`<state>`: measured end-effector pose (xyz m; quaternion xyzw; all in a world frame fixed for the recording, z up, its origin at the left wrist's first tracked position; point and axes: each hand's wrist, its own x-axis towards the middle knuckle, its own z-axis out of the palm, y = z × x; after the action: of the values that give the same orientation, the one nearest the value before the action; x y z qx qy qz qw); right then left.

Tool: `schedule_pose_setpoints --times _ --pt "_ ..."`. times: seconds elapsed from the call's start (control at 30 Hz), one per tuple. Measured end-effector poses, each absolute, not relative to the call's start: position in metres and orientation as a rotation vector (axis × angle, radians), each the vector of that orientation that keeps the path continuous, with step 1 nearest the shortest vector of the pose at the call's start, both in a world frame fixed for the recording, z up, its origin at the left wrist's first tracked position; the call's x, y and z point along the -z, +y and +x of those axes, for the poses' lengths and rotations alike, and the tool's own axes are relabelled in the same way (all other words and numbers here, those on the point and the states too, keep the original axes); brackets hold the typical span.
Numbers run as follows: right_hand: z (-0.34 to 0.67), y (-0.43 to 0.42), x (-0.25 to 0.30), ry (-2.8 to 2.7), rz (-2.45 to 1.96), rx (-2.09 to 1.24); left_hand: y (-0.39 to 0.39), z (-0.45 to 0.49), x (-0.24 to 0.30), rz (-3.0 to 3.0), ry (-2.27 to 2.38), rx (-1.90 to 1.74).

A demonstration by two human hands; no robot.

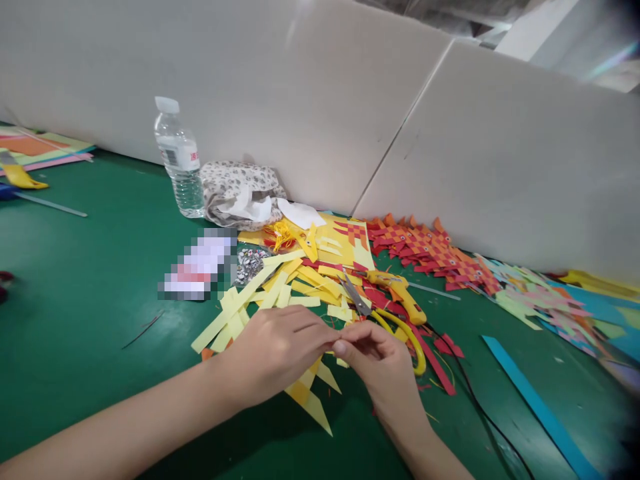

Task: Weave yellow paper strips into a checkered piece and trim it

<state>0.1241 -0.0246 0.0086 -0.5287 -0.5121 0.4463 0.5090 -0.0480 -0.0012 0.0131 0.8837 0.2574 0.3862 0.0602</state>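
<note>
A green felt-like table top (85, 300) filled the lower and left parts of the frame, backed by pale grey partition boards (310, 87) running across the top. Along the right foot of the boards lay a row of finished red-and-orange woven paper pieces (430, 253), and further right a drift of pastel woven pieces (535, 297). At centre spread a heap of loose yellow paper strips (280, 283), with yellow-handled scissors (400, 327) and a yellow glue gun (400, 290) just right of it. A clear plastic water bottle (179, 160) stood upper left of centre beside a crumpled patterned cloth (240, 190).

Low in the centre, the left hand (277, 350) and the right hand (383, 363) met fingertip to fingertip. Both were pinched shut on a small yellow woven paper piece (310, 397), whose pointed ends stuck out below the left hand, just above the table. The weaving itself seemed to be under way, with a strip being tucked or tightened. The next move would likely call for a firm pinch with one hand while the other drew the strip snug without tearing it.
</note>
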Motion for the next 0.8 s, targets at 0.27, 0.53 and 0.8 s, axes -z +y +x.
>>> schedule_pose_setpoints --times 0.27,0.53,0.8 --pt "0.12 -0.027 -0.006 -1.212 -1.357 -1.166 -0.005 -0.048 0.014 2.509 0.839 -1.234" --pt "0.12 -0.028 -0.008 -1.194 -1.403 -1.171 -0.005 -0.05 0.014 2.588 0.818 -1.301" --pt "0.122 -0.027 -0.005 -1.167 -1.393 -1.159 -0.007 -0.045 0.015 2.448 0.874 -1.324"
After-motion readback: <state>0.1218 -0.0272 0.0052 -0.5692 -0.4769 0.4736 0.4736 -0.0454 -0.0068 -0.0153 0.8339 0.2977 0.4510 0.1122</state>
